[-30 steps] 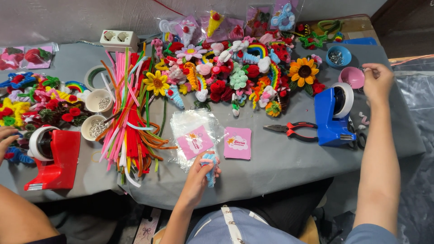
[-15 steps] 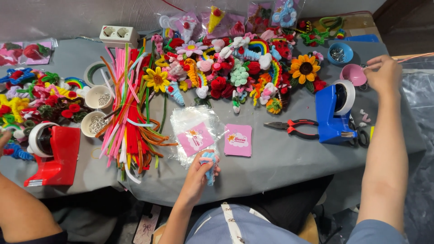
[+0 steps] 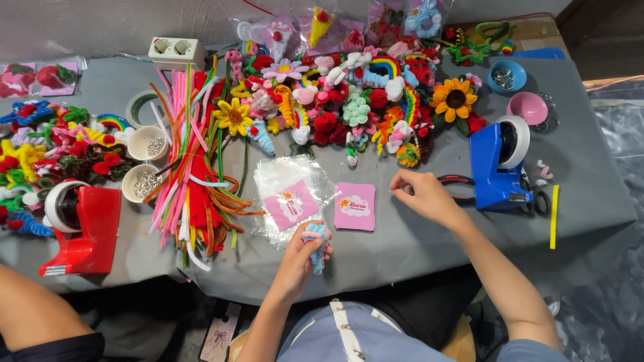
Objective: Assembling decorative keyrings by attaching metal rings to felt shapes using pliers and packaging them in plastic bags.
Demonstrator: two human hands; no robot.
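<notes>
At counter front edge — left hand gripping blue-and-pink pipe-cleaner figure, below clear bag. Right hand fingertips pinched, contents too small to tell — beside pink card, near blue tape dispenser.

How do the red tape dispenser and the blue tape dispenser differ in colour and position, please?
The red tape dispenser sits at the table's left edge, far from both hands; the blue tape dispenser stands on the right, close beside the right hand. Black scissors lie against the blue one, none by the red. Both carry a whitish roll.
</notes>
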